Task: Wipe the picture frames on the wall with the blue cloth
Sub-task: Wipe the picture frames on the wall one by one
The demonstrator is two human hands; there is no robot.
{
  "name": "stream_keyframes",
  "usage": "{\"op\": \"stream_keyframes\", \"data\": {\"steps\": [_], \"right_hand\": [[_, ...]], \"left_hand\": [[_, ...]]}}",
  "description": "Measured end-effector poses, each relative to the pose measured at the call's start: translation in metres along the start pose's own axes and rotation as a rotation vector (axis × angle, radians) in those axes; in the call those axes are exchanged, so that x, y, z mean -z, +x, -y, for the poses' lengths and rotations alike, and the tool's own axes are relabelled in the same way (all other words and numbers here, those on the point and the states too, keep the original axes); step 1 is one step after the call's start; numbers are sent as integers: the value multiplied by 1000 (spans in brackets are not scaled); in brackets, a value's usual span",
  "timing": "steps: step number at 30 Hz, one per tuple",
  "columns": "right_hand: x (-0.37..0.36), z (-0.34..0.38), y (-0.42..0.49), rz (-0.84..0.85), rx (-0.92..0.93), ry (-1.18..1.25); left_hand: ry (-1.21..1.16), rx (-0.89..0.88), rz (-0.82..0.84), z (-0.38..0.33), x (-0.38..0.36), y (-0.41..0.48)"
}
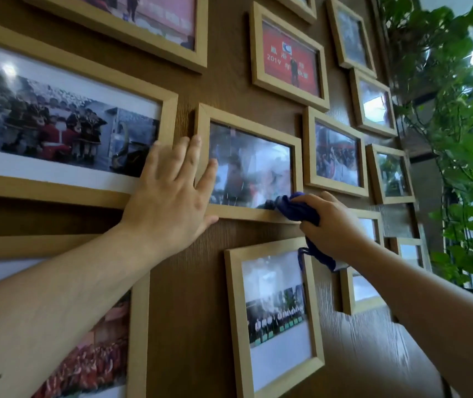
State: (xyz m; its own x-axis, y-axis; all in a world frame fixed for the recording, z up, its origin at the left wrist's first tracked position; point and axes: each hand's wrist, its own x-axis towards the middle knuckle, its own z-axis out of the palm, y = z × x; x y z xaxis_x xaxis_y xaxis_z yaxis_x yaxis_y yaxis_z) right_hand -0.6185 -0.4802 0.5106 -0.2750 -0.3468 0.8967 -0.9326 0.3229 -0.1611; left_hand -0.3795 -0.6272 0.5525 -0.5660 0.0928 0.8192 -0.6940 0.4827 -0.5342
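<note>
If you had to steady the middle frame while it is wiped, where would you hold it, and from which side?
Hold the middle frame by its left wooden edge, coming from the left with a flat palm, as the left hand does. The right hand works the blue cloth at the lower right corner, so the left side is free.

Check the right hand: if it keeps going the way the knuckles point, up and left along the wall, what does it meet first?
Likely the left hand, spread over the middle frame's left edge. The right hand and blue cloth sit at that frame's lower right corner; only glass lies between.
</note>
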Motion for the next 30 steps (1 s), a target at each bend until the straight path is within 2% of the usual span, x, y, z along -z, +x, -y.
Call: {"op": "stream_keyframes", "data": {"steps": [4, 8, 14, 17, 21, 23, 30], "right_hand": [[-17, -13, -49, -113, -79, 71], [-41, -15, -87, -84, -130, 119], [-68, -4, -100, 13, -160, -14], [-76, 17, -104, 4, -79, -15], [-82, 42, -113, 53, 198, -52], [-82, 35, -114, 60, 231, -80], [-79, -10, -125, 20, -65, -111]], "left_hand": [[-128, -197, -95, -24, -8, -30], [-172, -289, 63, -57, -25, -60], [-167, -253, 186, -71, -40, -66], [-175, -247, 195, -71, -39, -66], [-174, -245, 170, -73, -40, -67], [-180, -243, 165, -73, -41, -67], [-193, -222, 165, -75, -41, -68]]}}
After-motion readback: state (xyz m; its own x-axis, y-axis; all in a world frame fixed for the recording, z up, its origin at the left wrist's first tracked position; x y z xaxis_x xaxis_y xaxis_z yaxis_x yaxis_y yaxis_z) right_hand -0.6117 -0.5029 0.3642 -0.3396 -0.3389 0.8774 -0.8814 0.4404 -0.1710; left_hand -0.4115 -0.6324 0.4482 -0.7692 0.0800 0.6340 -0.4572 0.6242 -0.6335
